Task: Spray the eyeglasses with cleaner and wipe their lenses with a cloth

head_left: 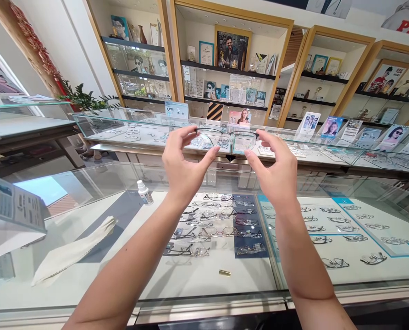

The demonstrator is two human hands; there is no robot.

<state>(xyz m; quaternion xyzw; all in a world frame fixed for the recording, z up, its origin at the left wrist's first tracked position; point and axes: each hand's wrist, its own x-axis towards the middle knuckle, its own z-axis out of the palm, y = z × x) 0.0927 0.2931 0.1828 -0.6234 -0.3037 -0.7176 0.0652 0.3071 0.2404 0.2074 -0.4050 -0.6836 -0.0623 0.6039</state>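
Glasses (226,133) with a dark upper rim are held up above the glass worktop (190,285). The left hand (185,165) grips one end of the frame and the right hand (276,167) the other, thumbs near the lower edges. Below, a white bottle (145,193) stands beyond a pale cloth (75,251); a gold-coloured piece (224,273) (on or under the glass, unclear) lies nearer the person.

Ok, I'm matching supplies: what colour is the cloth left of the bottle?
The cloth is cream; the head view shows it.

Free air between eyeglasses (227,133) and counter (197,284)
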